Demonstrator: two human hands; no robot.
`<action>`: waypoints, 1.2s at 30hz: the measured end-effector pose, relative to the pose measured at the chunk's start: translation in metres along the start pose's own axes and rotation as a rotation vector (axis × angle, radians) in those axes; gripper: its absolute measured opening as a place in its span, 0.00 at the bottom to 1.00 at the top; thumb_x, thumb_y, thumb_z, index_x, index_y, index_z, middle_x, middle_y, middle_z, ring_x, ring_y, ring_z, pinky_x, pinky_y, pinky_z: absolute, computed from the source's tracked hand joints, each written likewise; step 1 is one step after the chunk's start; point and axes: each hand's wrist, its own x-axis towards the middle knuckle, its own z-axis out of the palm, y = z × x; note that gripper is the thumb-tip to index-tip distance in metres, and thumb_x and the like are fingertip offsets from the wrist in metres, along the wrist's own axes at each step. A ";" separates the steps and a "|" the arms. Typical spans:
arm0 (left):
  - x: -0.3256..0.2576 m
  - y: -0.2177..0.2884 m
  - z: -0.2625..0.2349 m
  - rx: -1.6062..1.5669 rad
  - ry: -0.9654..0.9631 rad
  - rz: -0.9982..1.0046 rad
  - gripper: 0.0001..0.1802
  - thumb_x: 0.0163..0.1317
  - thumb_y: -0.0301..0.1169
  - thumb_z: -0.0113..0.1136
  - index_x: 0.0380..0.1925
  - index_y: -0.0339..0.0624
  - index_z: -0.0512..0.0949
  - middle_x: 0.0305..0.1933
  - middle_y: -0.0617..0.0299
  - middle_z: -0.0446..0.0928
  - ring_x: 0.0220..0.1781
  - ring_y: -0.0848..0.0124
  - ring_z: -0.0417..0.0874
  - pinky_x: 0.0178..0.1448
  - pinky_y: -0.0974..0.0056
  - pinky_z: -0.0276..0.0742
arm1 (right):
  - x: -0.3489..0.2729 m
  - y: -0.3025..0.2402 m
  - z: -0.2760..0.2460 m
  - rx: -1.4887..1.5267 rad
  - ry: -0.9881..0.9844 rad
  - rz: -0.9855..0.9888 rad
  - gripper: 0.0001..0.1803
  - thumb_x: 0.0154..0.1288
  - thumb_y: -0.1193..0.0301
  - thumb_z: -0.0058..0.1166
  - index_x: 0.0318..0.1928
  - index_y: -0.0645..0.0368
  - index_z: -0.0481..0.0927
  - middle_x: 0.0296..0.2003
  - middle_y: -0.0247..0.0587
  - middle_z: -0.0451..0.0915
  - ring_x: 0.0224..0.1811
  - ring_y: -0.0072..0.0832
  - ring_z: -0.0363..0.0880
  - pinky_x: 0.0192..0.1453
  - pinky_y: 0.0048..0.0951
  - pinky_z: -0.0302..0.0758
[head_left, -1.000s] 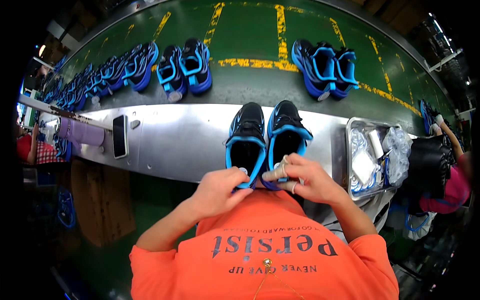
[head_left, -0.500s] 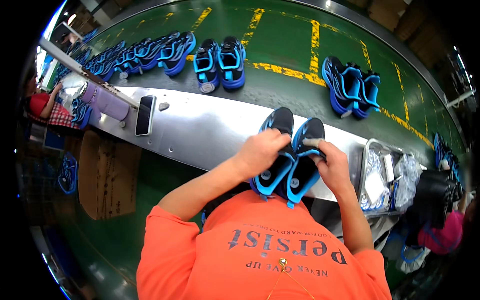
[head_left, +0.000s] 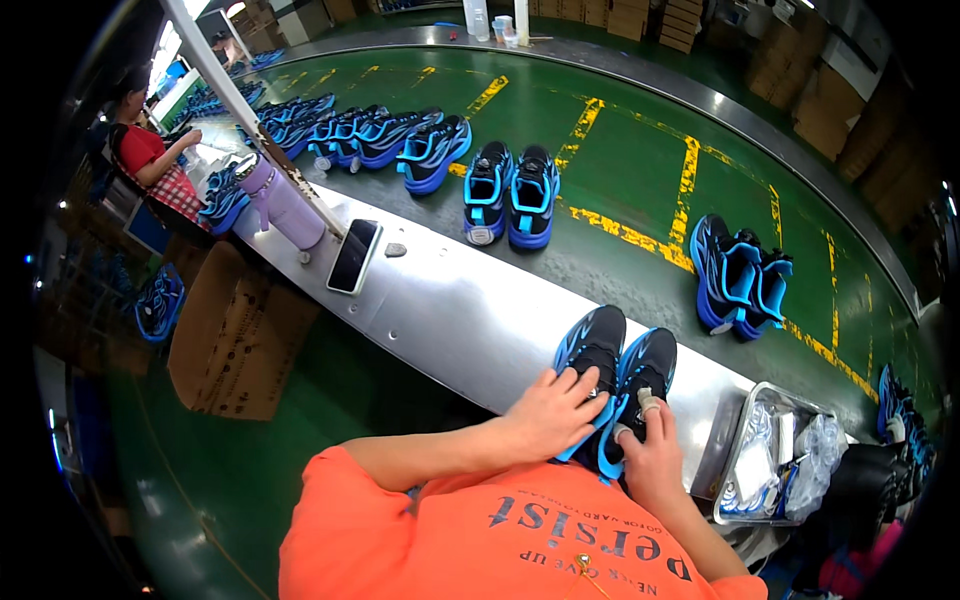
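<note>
A pair of black and blue sneakers stands side by side at the near edge of the metal bench, toes pointing away from me. On the left sneaker (head_left: 598, 335) my left hand (head_left: 552, 412) lies with its fingers spread across the lacing area; its thumb is hidden. My right hand (head_left: 652, 455) grips the upper of the right sneaker (head_left: 653, 358), thumb near the collar and fingers at the tongue. Pale coverings wrap some of the right fingertips. My hands and shirt partly hide the shoes' openings.
Beyond the metal bench (head_left: 450, 318) runs a green belt (head_left: 620, 190) with yellow marks, carrying several similar sneakers. A phone (head_left: 355, 257) and a purple bottle (head_left: 285, 205) are at left; a metal tray (head_left: 722, 500) of small packets is at right. A person (head_left: 150, 160) works far left.
The view has shifted, so the bench sits lower in it. My left fingers have gone from a pinch at the tongue to lying spread over the left sneaker. My right hand stays on its sneaker.
</note>
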 end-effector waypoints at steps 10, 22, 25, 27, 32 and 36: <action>0.041 -0.024 -0.002 -0.413 0.028 -0.051 0.10 0.61 0.33 0.62 0.41 0.46 0.82 0.48 0.57 0.79 0.49 0.54 0.76 0.54 0.52 0.71 | 0.018 0.045 -0.042 0.561 -0.049 0.106 0.21 0.63 0.76 0.58 0.58 0.55 0.80 0.48 0.44 0.80 0.51 0.40 0.80 0.56 0.33 0.76; 0.049 0.018 -0.005 -0.342 0.084 -0.190 0.08 0.52 0.27 0.69 0.33 0.40 0.82 0.39 0.57 0.74 0.43 0.55 0.77 0.44 0.56 0.75 | 0.017 0.061 -0.029 0.378 -0.062 -0.113 0.15 0.63 0.65 0.61 0.50 0.50 0.80 0.44 0.52 0.71 0.37 0.49 0.78 0.40 0.42 0.77; 0.041 0.004 0.006 -0.438 0.073 -0.207 0.13 0.49 0.28 0.73 0.37 0.41 0.82 0.38 0.56 0.74 0.35 0.60 0.79 0.39 0.59 0.75 | 0.006 0.048 -0.005 0.269 -0.021 0.137 0.13 0.66 0.67 0.58 0.50 0.51 0.78 0.42 0.52 0.71 0.35 0.51 0.78 0.40 0.45 0.77; 0.039 -0.002 0.004 -0.520 0.042 -0.293 0.16 0.49 0.29 0.75 0.39 0.43 0.82 0.38 0.57 0.74 0.28 0.66 0.79 0.33 0.61 0.75 | 0.006 0.041 -0.006 0.381 0.080 0.171 0.13 0.67 0.68 0.57 0.51 0.52 0.78 0.41 0.50 0.72 0.38 0.48 0.77 0.44 0.44 0.77; 0.040 0.011 0.014 -0.450 0.121 -0.259 0.14 0.49 0.27 0.73 0.37 0.42 0.82 0.37 0.56 0.74 0.33 0.60 0.79 0.37 0.60 0.75 | -0.002 0.047 -0.012 0.503 0.122 0.205 0.16 0.65 0.70 0.59 0.53 0.50 0.80 0.41 0.47 0.73 0.42 0.46 0.77 0.48 0.42 0.77; 0.043 0.003 0.010 -0.567 -0.001 -0.157 0.11 0.53 0.21 0.67 0.38 0.39 0.82 0.38 0.56 0.75 0.36 0.63 0.79 0.39 0.63 0.75 | 0.013 0.055 -0.042 0.307 -0.203 0.124 0.16 0.62 0.68 0.59 0.51 0.50 0.81 0.40 0.48 0.74 0.40 0.47 0.80 0.43 0.43 0.77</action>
